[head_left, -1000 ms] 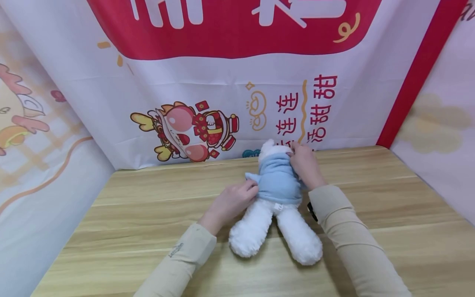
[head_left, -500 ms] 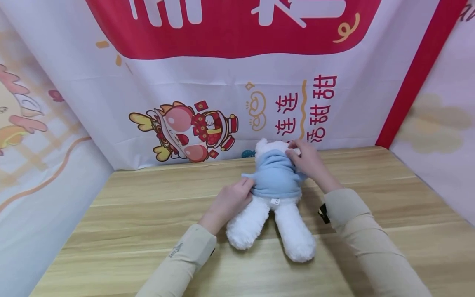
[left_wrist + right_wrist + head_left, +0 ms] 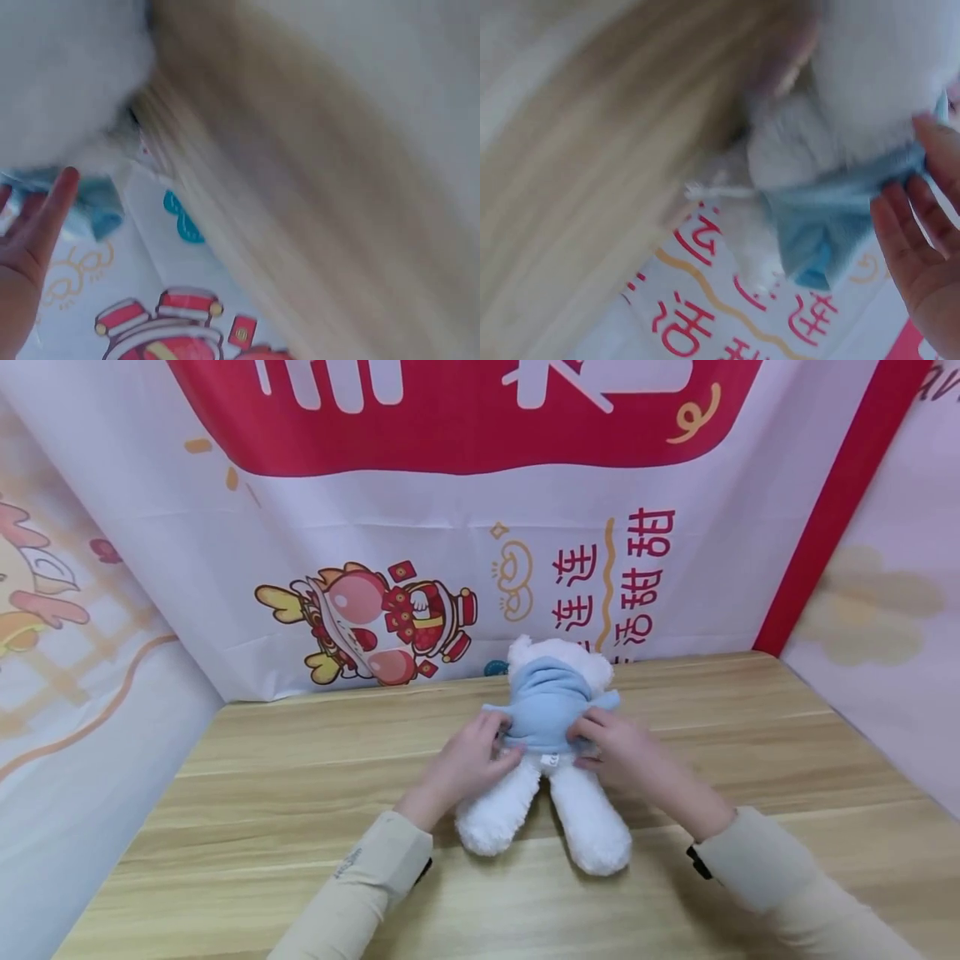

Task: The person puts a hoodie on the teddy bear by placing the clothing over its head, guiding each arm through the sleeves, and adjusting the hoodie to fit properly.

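Observation:
A white plush toy (image 3: pixel 588 827) lies on the table, legs toward me, head at the back edge; its face is not visible. It wears a light-blue shirt (image 3: pixel 546 702) with short sleeves. My left hand (image 3: pixel 461 768) touches the shirt's lower left side, thumb spread from the fingers. On the other side, my right hand (image 3: pixel 630 760) touches the shirt near its hem, fingers fairly straight in the right wrist view. A small white tag (image 3: pixel 551 760) shows below the hem. In the left wrist view the shirt (image 3: pixel 97 206) is partly hidden by fingers.
The wood-grain table (image 3: pixel 300 793) extends on both sides of the toy. Behind it hangs a white and red printed cloth (image 3: pixel 420 518), close to the toy's head. Printed panels stand at the left (image 3: pixel 90 635) and right (image 3: pixel 885 610).
My right hand has come down from the toy's head and collar to the shirt's lower right side. My left thumb has spread from its fingers. The toy's ears and head now show more.

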`<move>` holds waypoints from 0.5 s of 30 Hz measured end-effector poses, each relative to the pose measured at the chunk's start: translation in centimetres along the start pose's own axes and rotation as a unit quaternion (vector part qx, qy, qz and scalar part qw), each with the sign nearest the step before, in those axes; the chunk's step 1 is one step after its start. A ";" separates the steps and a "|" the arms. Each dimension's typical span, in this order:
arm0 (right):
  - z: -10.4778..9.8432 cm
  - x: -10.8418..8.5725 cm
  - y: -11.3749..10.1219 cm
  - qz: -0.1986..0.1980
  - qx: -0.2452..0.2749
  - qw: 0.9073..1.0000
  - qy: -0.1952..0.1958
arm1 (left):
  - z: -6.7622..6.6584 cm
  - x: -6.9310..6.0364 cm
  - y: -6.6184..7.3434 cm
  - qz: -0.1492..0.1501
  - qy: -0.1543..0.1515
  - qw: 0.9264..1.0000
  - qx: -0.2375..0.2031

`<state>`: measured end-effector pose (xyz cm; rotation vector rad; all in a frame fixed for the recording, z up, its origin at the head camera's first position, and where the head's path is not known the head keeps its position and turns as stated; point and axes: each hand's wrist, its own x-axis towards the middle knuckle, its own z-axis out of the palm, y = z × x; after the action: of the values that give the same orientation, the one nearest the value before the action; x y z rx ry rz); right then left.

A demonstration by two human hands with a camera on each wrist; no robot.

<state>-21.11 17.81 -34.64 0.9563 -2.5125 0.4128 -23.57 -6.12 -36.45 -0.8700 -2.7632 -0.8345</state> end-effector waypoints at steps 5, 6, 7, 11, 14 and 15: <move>1.6 0.1 -0.1 -0.019 -0.013 0.999 0.022 | 1.2 0.1 0.3 -0.050 0.003 0.997 -0.050; 1.8 0.2 -0.1 -0.021 -0.012 0.999 0.028 | 1.4 0.2 0.4 -0.049 0.012 0.998 -0.048; 1.9 0.3 -0.2 -0.021 -0.011 0.999 0.034 | 1.5 0.2 0.4 -0.052 0.019 0.997 -0.049; 2.4 0.7 -0.4 -0.019 0.001 0.998 0.060 | 1.4 0.3 0.5 -0.100 0.018 0.992 -0.078; 2.6 1.0 -0.4 -0.017 0.004 0.996 0.084 | 1.0 0.4 0.6 -0.140 0.010 0.985 -0.105; 2.7 1.1 -0.4 -0.018 0.004 0.996 0.090 | 0.9 0.5 0.7 -0.147 0.012 0.983 -0.107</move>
<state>-22.33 15.80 -36.44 0.9223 -2.3311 0.4764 -23.56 -4.96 -36.75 -0.4771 -2.8594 -1.1994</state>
